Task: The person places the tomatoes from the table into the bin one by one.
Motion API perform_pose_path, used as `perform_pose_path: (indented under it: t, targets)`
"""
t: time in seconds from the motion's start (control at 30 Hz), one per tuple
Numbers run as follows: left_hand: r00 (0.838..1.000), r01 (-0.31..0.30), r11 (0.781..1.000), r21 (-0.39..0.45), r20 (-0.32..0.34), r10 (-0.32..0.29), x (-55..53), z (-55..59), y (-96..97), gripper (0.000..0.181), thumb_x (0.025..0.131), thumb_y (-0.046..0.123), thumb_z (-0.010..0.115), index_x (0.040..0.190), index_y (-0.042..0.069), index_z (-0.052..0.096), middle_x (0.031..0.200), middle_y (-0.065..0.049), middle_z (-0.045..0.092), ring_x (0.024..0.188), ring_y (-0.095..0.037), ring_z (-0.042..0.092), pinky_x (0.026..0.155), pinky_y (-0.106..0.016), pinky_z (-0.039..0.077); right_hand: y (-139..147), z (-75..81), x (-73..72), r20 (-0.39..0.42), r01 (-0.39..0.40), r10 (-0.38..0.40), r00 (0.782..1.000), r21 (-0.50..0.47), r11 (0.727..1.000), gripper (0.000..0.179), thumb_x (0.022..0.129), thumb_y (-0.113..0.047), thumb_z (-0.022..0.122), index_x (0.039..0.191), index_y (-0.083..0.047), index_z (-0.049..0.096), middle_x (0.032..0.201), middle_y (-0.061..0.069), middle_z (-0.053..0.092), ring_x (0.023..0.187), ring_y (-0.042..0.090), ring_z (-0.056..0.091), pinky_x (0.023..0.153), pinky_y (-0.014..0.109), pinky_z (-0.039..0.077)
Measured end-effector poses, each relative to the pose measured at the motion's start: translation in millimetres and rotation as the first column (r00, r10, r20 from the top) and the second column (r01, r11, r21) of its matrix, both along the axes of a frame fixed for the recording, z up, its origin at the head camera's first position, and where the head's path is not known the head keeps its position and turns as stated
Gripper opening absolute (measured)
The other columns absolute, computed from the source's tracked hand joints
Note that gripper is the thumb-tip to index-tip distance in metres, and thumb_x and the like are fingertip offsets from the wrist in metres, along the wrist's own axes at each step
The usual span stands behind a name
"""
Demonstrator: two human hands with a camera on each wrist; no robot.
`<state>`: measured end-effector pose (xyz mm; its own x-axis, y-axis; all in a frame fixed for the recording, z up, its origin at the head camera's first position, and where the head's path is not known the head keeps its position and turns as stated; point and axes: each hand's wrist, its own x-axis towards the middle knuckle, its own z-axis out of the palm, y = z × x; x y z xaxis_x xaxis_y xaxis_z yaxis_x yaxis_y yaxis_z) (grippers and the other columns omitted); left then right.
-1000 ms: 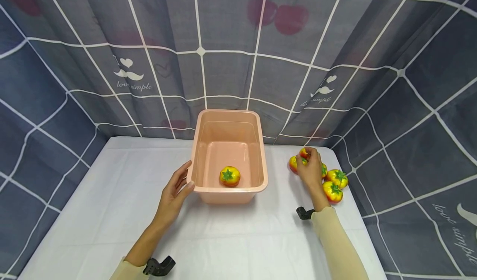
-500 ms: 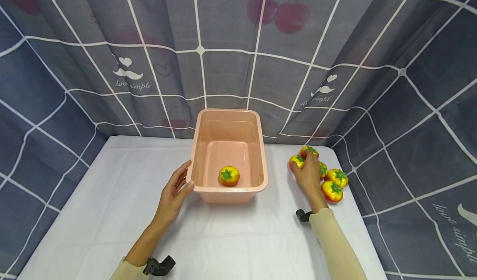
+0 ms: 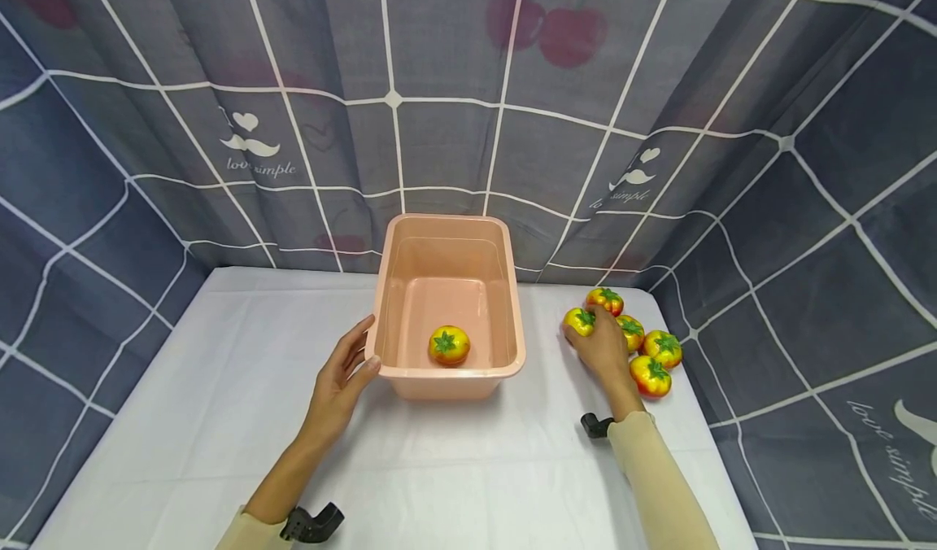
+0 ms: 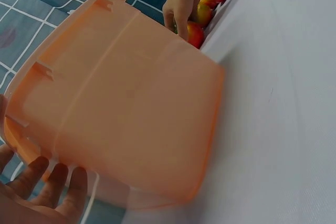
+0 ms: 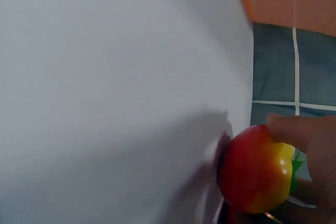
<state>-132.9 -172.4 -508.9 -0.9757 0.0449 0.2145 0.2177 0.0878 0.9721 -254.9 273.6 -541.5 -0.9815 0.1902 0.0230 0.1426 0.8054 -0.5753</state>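
Observation:
A peach-coloured plastic tub [image 3: 450,383] stands in the middle of the table, with one red-and-yellow tomato [image 3: 449,345] with a green top inside it. My left hand [image 3: 340,383] rests against its left rim near the front corner. In the left wrist view, fingers [image 4: 55,184] lie fairly straight at the rim. To the right, my right hand [image 3: 603,347] pinches another tomato [image 3: 579,321], the leftmost of a group; the right wrist view has this tomato [image 5: 254,171] between thumb and fingers, close to the white cloth. Its underside is hidden.
Several more tomatoes lie around the right hand: one behind it [image 3: 605,300], others to its right, such as the nearest tomato [image 3: 650,377]. A white cloth [image 3: 468,469] covers the table. Dark checked curtains [image 3: 446,151] enclose the back and sides.
My right hand has shifted from the rear tomato to the leftmost one and taken it between the fingers. That tomato has moved slightly left. The left hand and the tub stay put.

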Motion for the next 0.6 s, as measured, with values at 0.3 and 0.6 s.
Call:
perform_pose_path:
  t: [0.3,0.6]
  targets:
    - [1.0,0.001,1.0,-0.002,-0.002,-0.001,0.4,-0.6,-0.4,0.063,0.11,0.01,0.059,0.168,0.027,0.039,0.166,-0.01,0.046,0.148,-0.027,0.053,0.111,-0.011,0.05,-1.0,-6.4,3.1,0.017,0.023,-0.023,1.0,-0.039,0.999,0.078,0.099,-0.046,0.075,0.157,-0.003,0.045,0.154,0.028,0.056,0.139,0.05,0.055,0.124,0.066,0.041]
    - [1.0,0.007,1.0,0.002,-0.003,-0.007,0.2,-0.9,-0.8,0.063,0.11,0.01,0.059,0.168,0.027,0.038,0.165,-0.016,0.046,0.148,-0.03,0.053,0.11,-0.011,0.051,-0.7,-12.2,5.1,-0.024,0.045,-0.047,0.999,-0.075,0.996,0.082,0.096,-0.05,0.08,0.157,-0.005,0.049,0.153,0.026,0.059,0.14,0.05,0.055,0.124,0.066,0.041]
